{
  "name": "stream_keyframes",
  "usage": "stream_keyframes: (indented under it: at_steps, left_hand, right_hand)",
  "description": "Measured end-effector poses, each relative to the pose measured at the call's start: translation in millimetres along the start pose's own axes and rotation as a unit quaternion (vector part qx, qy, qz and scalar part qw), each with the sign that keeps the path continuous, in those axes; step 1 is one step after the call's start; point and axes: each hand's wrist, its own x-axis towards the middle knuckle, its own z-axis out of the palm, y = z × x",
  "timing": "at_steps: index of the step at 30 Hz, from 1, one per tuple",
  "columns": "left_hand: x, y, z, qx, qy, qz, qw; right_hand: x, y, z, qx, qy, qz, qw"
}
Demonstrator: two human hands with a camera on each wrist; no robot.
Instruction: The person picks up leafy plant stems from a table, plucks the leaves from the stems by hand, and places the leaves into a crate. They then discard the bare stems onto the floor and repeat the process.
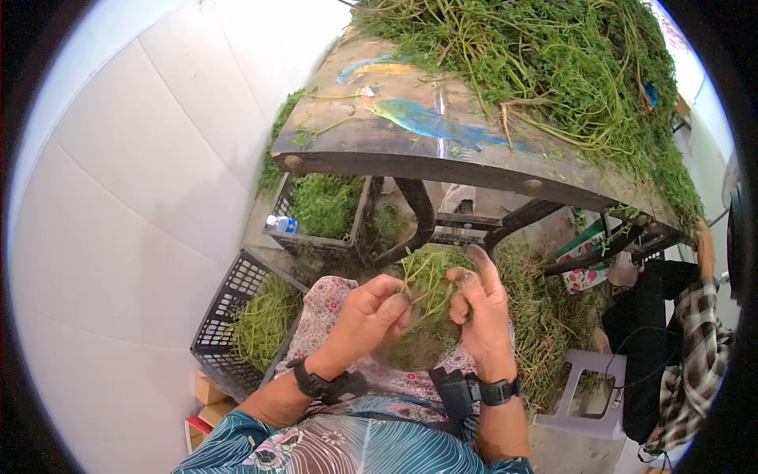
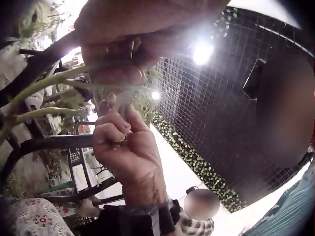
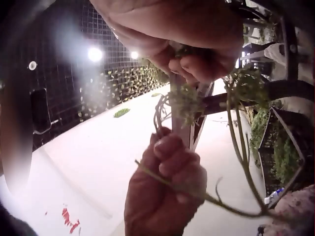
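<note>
Above the lap, my left hand (image 1: 365,318) pinches thin green stems (image 1: 409,278) between thumb and curled fingers. Close beside it, my right hand (image 1: 482,316) has its fingers curled round leafy sprigs (image 1: 431,286), with the index finger raised. In the left wrist view, pale green stems (image 2: 37,93) run out from the near left hand (image 2: 142,29), and the right hand (image 2: 130,157) is just beyond. The right wrist view has the left hand (image 3: 167,189) gripping looped stems (image 3: 158,114), under the right hand (image 3: 182,34).
A painted table (image 1: 332,134) bears a large heap of greens (image 1: 545,71). Black crates (image 1: 217,320) with greens stand at the left, by a water bottle (image 1: 282,223). Stems cover the floor (image 1: 537,316) at the right, near a grey stool (image 1: 580,430) and another person in a plaid shirt (image 1: 696,355).
</note>
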Motion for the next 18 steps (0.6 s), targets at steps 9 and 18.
stream_keyframes:
  at_steps: [9,18]
  left_hand:
    - [0,0,7,0.015,-0.017,-0.013,1.0]
    - [0,3,5,-0.021,-0.024,-0.043,0.999]
  right_hand:
    - [-5,-2,0,-0.121,-0.114,0.088,0.982]
    - [-1,0,-5,0.086,-0.124,0.091,0.984]
